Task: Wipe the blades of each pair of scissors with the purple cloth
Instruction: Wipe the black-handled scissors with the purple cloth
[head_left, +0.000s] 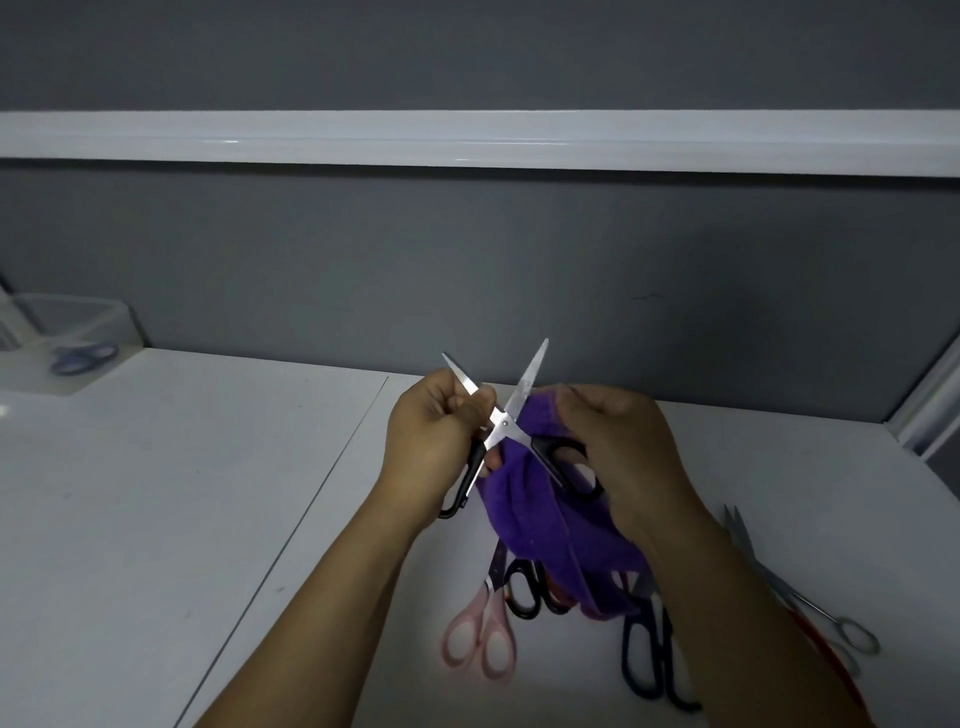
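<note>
Mid-task, I judge. One black-handled pair (503, 423) is up in both hands, blades spread in an X toward 12 o'clock, above the middle of the table (208, 493). The left hand (436, 441), at 9 o'clock of the pivot, is curled round one blade's base and a handle. The right hand (618, 447), at 3 o'clock, is closed on the cloth (524, 514), which is bunched behind the other blade and hangs toward 6 o'clock. Whether a finger sits in the handle loop there I cannot tell. Both blade tips are bare, so this pair's wipe looks unfinished.

At 6 o'clock on the table lie a pink pair (480, 639), another black pair (527, 592) and a dark blue pair (649, 660). A steel pair (810, 603) lies at 4 o'clock. Which of these are already wiped does not show. A blue pair (83, 357) sits in a clear box (78, 317) at 9 o'clock.
</note>
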